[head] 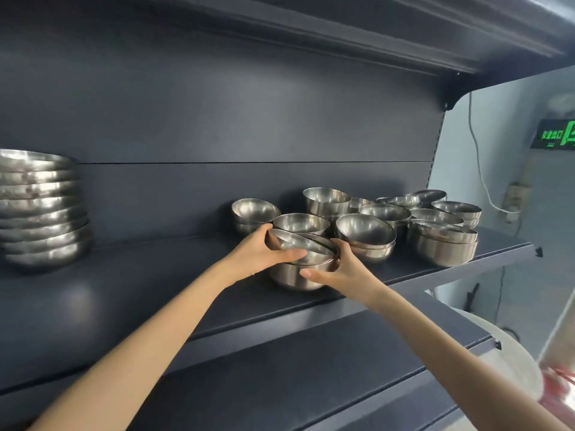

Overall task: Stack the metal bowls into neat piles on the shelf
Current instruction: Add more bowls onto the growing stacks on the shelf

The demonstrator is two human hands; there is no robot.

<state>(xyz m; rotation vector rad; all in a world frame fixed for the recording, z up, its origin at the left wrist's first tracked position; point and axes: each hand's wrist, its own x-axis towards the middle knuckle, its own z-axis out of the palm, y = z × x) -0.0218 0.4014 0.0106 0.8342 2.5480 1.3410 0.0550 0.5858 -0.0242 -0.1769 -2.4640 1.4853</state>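
A short stack of metal bowls stands near the front of the dark shelf, its top bowls tilted. My left hand grips the tilted top bowls from the left, thumb across their rim. My right hand holds the stack's right side, thumb on the lower bowl's wall. Behind and to the right, several loose and half-stacked small bowls crowd the shelf. A tall neat pile of wide bowls stands at the far left.
The shelf's back panel and an upper shelf close in above. A lower shelf juts out beneath my arms. On the right are a pale wall with a cable and a green sign.
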